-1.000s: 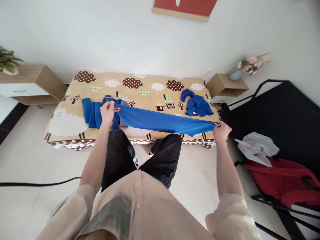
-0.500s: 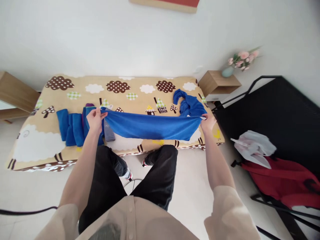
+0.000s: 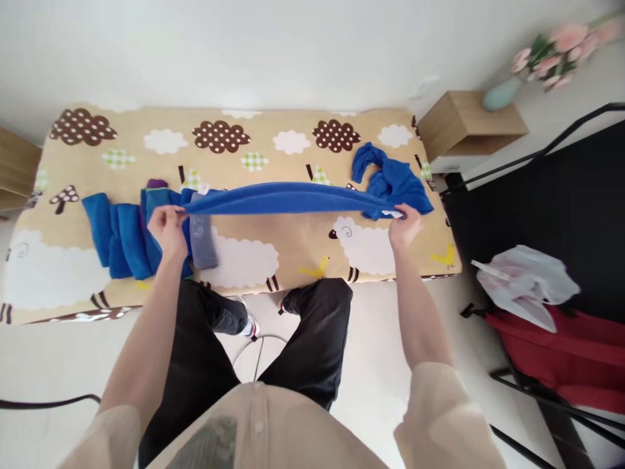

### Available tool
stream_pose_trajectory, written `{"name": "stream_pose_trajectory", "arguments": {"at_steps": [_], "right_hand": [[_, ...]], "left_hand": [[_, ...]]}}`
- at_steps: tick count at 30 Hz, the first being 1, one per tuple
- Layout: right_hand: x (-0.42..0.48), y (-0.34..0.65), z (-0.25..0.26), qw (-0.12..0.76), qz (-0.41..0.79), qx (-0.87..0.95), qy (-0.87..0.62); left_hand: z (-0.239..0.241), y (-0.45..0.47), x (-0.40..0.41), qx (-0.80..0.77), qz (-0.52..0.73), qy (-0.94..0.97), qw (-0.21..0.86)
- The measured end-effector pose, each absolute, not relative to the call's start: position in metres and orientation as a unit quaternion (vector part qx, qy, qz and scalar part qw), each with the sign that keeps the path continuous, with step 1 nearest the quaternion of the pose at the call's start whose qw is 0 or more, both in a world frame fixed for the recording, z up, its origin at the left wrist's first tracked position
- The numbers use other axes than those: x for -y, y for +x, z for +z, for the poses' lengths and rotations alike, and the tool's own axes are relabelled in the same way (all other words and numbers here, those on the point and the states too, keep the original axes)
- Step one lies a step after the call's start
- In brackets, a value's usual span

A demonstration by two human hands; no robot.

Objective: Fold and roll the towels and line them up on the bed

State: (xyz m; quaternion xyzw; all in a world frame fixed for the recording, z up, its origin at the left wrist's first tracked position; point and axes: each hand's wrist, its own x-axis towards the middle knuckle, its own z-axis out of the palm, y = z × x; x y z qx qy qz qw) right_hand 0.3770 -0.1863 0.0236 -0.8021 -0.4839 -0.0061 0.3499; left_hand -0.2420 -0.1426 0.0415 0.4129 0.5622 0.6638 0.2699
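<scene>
A blue towel [image 3: 283,198] is stretched sideways between my two hands, held up over the bed [image 3: 254,225] as a narrow band. My left hand [image 3: 168,229] pinches its left end, and my right hand [image 3: 405,225] grips the right end, where a small white tag shows. Below and beside my left hand lie several folded blue towels [image 3: 131,238] in a row, with a folded grey cloth [image 3: 202,241] at the row's right end. Behind my right hand is a crumpled heap of blue cloth [image 3: 403,185].
A wooden nightstand [image 3: 469,124] with a vase of pink flowers [image 3: 502,93] stands at the back right. At the right, a black-framed chair [image 3: 547,195] holds a white plastic bag [image 3: 527,280] and red cloth [image 3: 551,352]. The wall is behind the bed.
The towel, which hung down as a wide sheet, has swung up into a thin, slightly arched band. Both hands keep their hold on its ends. My view has shifted nearer the bed.
</scene>
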Motion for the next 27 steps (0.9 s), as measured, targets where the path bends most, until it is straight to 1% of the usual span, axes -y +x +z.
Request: {"name": "stream_pose_trajectory", "arguments": {"at_steps": [5,9,12,17,20,24,27], "right_hand": [[0.229,0.372,-0.045,0.291,0.081,0.465,-0.832],[0.256,0.374,-0.092,0.254,0.13,0.463,-0.839],[0.273,0.38,-0.118,0.245,0.155,0.452,-0.844],[0.291,0.391,-0.141,0.257,0.165,0.439,-0.845],[0.299,0.394,-0.145,0.265,0.175,0.43,-0.845],[0.312,0.396,-0.146,0.269,0.179,0.436,-0.84],[0.326,0.398,-0.145,0.252,0.181,0.472,-0.825]], "left_hand": [[-0.042,-0.246,0.185,-0.674,0.505,0.393,0.369],[-0.074,-0.242,0.211,-0.745,0.374,0.363,0.416],[-0.082,-0.236,0.225,-0.76,0.342,0.347,0.431],[-0.077,-0.227,0.231,-0.742,0.424,0.254,0.454],[-0.074,-0.225,0.233,-0.745,0.433,0.243,0.446],[-0.078,-0.228,0.242,-0.754,0.391,0.286,0.443],[-0.085,-0.235,0.25,-0.792,0.308,0.349,0.393]]}}
